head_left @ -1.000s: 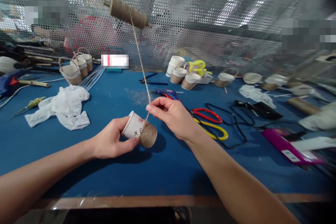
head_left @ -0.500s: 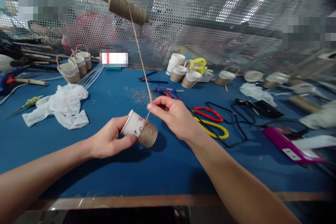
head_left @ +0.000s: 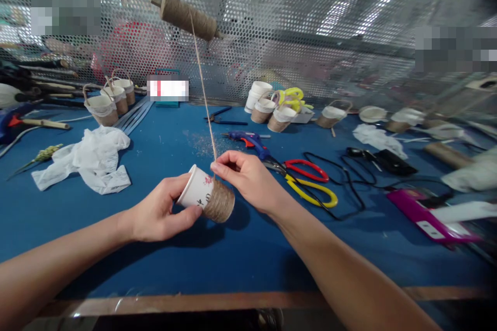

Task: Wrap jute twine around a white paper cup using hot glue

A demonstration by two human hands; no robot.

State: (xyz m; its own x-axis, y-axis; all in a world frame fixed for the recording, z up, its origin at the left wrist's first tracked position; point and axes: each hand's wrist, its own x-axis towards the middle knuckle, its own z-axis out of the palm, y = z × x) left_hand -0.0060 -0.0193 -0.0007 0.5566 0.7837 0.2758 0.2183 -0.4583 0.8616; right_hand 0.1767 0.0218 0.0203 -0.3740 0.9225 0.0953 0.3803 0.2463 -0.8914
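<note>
My left hand (head_left: 167, 208) is closed around a white paper cup (head_left: 197, 189) that lies tilted, its rim toward the upper left. Brown twine (head_left: 219, 201) is wound round the lower part of the cup. Pinched in the fingers of my right hand (head_left: 244, 178), just above the cup, is the twine strand (head_left: 204, 94). That strand runs taut up to a twine spool (head_left: 188, 16) on a rod in front of the perforated metal screen. Red and yellow handled scissors (head_left: 306, 181) and a blue glue gun (head_left: 248, 140) lie just beyond my right hand.
White lace cloth (head_left: 91, 158) lies at left, below several twine-wrapped cups with handles (head_left: 101, 107). Pliers (head_left: 225, 118) sit at the back. More wrapped cups (head_left: 281, 118) stand at back right. A black cord (head_left: 361, 194) and a purple power strip (head_left: 419, 214) are on the right.
My right hand has shifted slightly left and down with the twine, closer to the cup. The strand hangs a little more upright. My left hand still holds the cup.
</note>
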